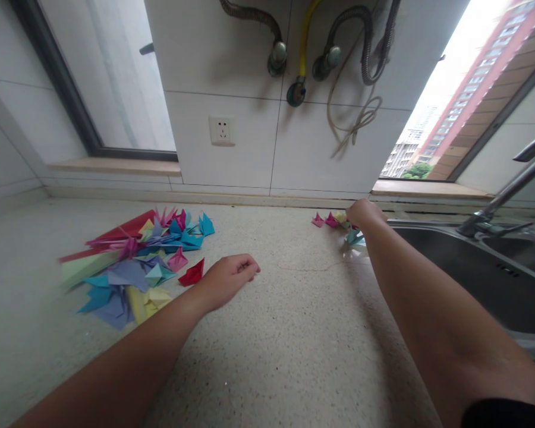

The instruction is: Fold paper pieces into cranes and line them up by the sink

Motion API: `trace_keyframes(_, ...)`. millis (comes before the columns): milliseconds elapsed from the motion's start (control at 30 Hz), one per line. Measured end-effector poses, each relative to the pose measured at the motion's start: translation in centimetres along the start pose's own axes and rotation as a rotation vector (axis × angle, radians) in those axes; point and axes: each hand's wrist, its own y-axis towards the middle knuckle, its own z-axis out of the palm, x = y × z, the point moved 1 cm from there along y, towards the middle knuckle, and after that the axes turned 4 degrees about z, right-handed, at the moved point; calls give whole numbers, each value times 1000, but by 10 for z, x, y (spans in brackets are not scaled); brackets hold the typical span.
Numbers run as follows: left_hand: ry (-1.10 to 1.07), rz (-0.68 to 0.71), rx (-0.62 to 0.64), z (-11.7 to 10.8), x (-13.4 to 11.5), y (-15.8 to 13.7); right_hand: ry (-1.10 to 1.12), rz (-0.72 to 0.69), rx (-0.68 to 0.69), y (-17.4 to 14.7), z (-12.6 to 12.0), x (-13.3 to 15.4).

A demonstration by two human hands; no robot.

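Observation:
My left hand (pixel 234 272) is held over the middle of the counter, its fingers curled together with nothing seen in them. Just left of it lies a red folded paper piece (pixel 192 273). A pile of folded paper (pixel 129 272) in blue, purple, yellow, pink and red spreads further left. My right hand (pixel 364 213) reaches to the counter's back edge by the sink, fingers bent down and mostly hidden. Beside it sits a short row of small folded papers: a pink one (pixel 318 220), a magenta one (pixel 331 220) and a yellow one (pixel 340 218). Below the hand is a light blue one (pixel 355 237).
A steel sink (pixel 432 252) with a tap (pixel 490 208) takes up the right side. The speckled counter (pixel 267 345) meets a tiled wall with a socket (pixel 222 131), hoses and a yellow pipe (pixel 304 47). Windows stand on both sides.

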Motion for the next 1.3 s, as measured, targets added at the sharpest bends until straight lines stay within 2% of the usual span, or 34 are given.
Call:
trace_keyframes(167,0,-2,2,1,0,0,63,-8,-94,-20,-23,1)
trace_keyframes(267,5,-5,1,0,-2,-1,119,-116,-182,-53,-35,12)
trace_keyframes(333,4,-8,3,0,-5,-1,187,-240,-214,-87,-37,25)
trace_keyframes(467,12,-15,7,-1,-9,-3,366,-643,-99,-172,-30,57)
trace_keyframes(533,25,4,7,-2,-11,-4,492,-755,26,-213,-23,70)
trace_keyframes(667,40,79,22,-2,-10,-5,712,-744,262,-274,-4,83)
trace_keyframes(733,45,90,28,-2,-10,-5,816,-713,253,-291,4,82)
trace_keyframes(833,82,98,33,-2,-11,-5,874,-655,232,-300,12,77)
trace_keyframes(967,167,119,46,-1,-15,-7,863,-687,384,-291,13,73)
trace_keyframes(1067,252,145,62,0,-19,-8,838,-695,438,-280,13,72)
trace_keyframes(1133,296,155,72,1,-20,-9,806,-739,454,-276,14,71)
trace_keyframes(1300,336,153,90,2,-20,-10,732,-960,445,-275,13,66)
